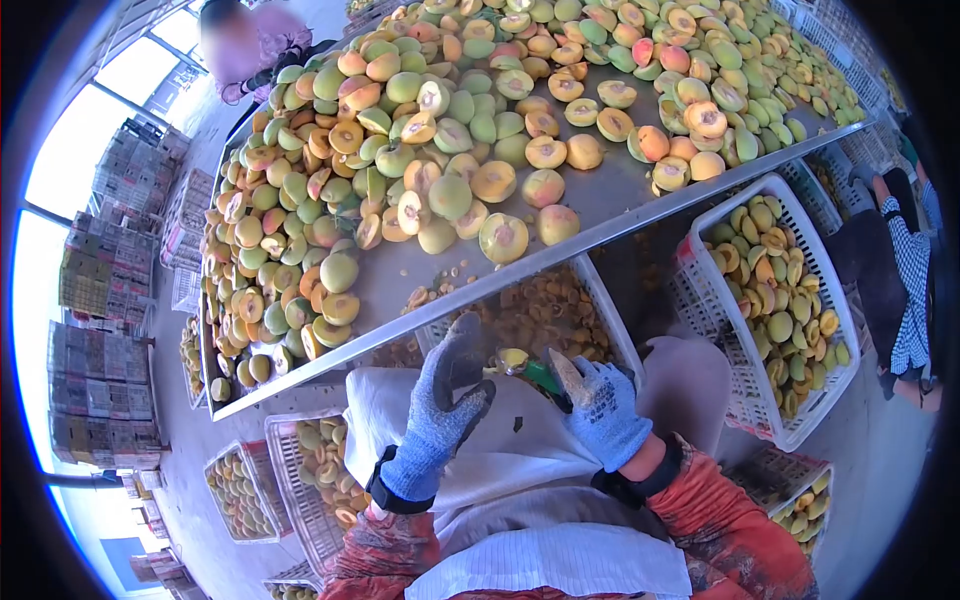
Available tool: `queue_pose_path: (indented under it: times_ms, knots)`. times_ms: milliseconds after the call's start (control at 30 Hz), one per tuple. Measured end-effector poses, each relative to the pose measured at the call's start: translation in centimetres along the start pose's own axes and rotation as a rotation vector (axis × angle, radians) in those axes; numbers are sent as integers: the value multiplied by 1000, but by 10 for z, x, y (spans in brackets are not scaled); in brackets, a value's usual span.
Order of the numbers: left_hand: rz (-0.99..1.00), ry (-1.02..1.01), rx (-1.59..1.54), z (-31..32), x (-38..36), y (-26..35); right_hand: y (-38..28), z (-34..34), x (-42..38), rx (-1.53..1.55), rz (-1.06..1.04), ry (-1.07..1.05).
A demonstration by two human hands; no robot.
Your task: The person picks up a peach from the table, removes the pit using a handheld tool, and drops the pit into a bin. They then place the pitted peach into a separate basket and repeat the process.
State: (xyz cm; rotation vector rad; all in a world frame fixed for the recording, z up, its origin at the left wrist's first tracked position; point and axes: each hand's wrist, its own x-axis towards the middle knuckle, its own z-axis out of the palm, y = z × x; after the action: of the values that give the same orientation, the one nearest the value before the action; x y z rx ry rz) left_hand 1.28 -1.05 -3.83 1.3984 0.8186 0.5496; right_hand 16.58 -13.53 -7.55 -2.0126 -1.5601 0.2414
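Our left hand grips a peach half; our right hand grips a green tool. It could slip and cut us.

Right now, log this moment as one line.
left hand: holds peach half | right hand: holds green-handled tool | table: halved peaches

Fruit-processing plant: steel bench piled w/ halved peaches, white plastic crates of fruit on floor, crate stacks by windows.
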Motion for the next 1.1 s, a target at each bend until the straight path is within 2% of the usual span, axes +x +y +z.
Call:
queue_pose_path:
  times_ms: [67, 100, 133, 200, 233, 267, 333, 367, 400, 433, 467, 500, 533, 600, 733, 767, 800, 833, 867, 900, 933, 967, 1000, 1033, 1067, 1100]
  knots:
    - [140, -107, 10, 2, 5, -4, -5, 0, -2, 105, 25, -9]
    - [146, -195, 193, 0, 7, -6, -10, 0, -2, 234, 99, -85]
    - [150, -196, 194, 1, 8, -6, -15, 0, -2, 361, 171, -161]
    - [-78, -163, -12, 9, 10, -3, -23, 6, -5, 463, 214, -115]
    - [-16, -82, 153, 15, 10, -8, -27, 7, -6, 412, 240, -118]
    - [-15, -88, 148, 17, 10, -10, -31, 7, -7, 362, 265, -122]
    - [-52, -71, -40, 18, 11, -9, -31, 7, -7, 368, 291, -132]
    - [-50, -72, -42, 16, 11, -5, -25, 6, -7, 542, 267, -170]
    - [-185, -123, -132, 13, 11, 7, -20, 4, -5, 717, 242, -210]
    - [-320, -174, -222, 10, 10, 16, -20, -11, 2, 717, 241, -210]
    - [-314, -168, -219, 6, 7, 23, -21, -33, 12, 972, 390, -514]
    - [-312, -281, -311, 4, 6, 28, -21, -46, 17, 1212, 543, -827]
    - [-314, -397, -402, 1, 5, 30, -18, -47, 17, 1212, 543, -828]
    - [-286, -437, -331, -6, 4, 24, -13, -46, 11, 1697, 495, -878]
    - [-362, -429, -362, 9, 3, 41, -5, -31, -1, 1662, 511, -863]
    - [-332, -392, -278, 13, 2, 42, -4, -33, -2, 1530, 498, -859]
    - [-297, -354, -194, 16, 3, 44, -5, -34, -2, 1529, 500, -854]
    - [-393, -349, -18, 17, 3, 52, -7, -35, -1, 1265, 467, -783]
    - [-394, -351, -17, 17, 3, 41, -9, -35, -1, 1004, 433, -711]
    - [-227, -294, 155, 17, 1, 21, -5, -19, -11, 703, 163, -388]
    - [-57, -233, 325, 20, 2, 14, -6, -13, -14, 702, 161, -386]
    - [-224, -214, 209, 20, 1, 15, -7, -9, -16, 532, 77, -266]
    - [-223, -214, 212, 21, 1, 19, -7, -7, -16, 361, -3, -144]
    - [-239, -221, 58, 21, 1, 22, -11, -18, -10, 363, -3, -142]
    - [-256, -227, -96, 21, 1, 23, -15, -35, -4, 724, 232, -352]
    - [-258, -226, -94, 20, 2, 26, -17, -46, 2, 1082, 474, -563]
